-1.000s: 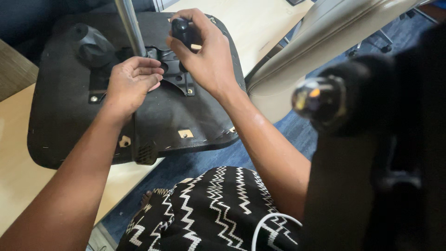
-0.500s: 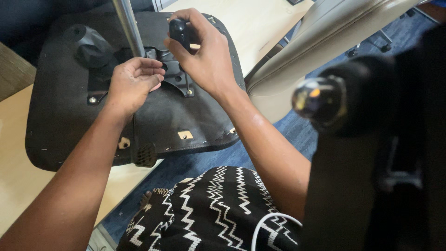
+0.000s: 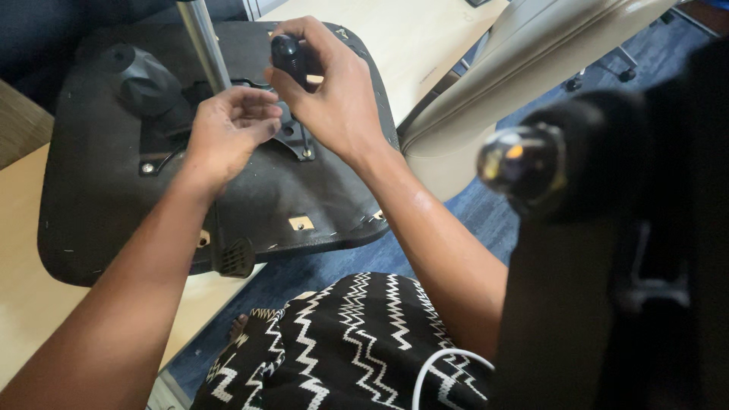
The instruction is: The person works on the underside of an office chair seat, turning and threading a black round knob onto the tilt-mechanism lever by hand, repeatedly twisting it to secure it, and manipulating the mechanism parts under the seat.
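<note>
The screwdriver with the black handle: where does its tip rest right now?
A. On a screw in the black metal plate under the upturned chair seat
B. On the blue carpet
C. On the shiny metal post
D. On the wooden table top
A: the right hand holds the screwdriver upright, and its thin shaft runs down to a screw in the metal plate on the chair seat, beside the left hand.

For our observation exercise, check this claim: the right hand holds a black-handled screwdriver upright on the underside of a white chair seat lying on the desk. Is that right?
Not quite. The head view shows the chair seat is black, not white. The rest stands: the right hand holds the black-handled screwdriver upright on its underside, on the desk.
</note>
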